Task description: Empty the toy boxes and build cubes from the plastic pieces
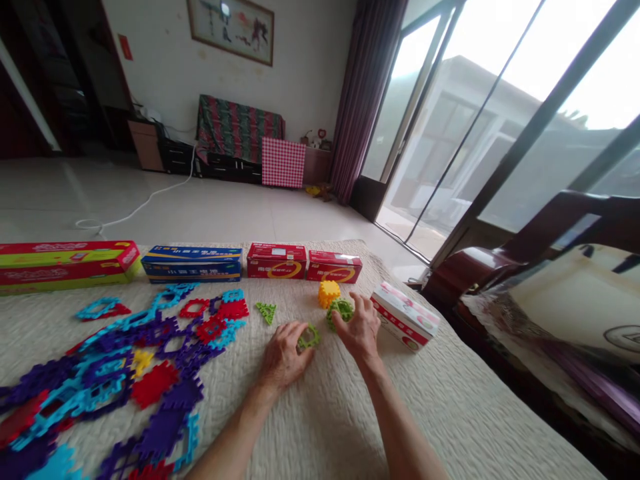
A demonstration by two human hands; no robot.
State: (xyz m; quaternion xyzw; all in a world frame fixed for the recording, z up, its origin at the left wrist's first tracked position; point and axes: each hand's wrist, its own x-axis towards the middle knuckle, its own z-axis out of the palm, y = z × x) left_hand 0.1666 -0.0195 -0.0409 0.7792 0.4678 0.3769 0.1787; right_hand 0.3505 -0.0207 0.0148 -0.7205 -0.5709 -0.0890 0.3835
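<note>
My left hand [285, 353] rests low over the cloth, its fingers curled round a flat green interlocking tile [311, 337] with an open middle. My right hand [363, 325] has its thumb and fingers closed about a green assembled block [338, 307], partly covered by the hand. Just behind that block stands a yellow assembled block [329, 293] with notched edges. A green triangular tile [266, 313] lies by itself to the left, apart from both hands.
Purple, blue and red tiles [167, 423] are heaped on the left. A long red-green box [75, 263], a blue box [193, 265] and two red boxes [277, 261] line the back of the cream cloth [280, 427]. A white-red box [405, 317] lies right of my right hand.
</note>
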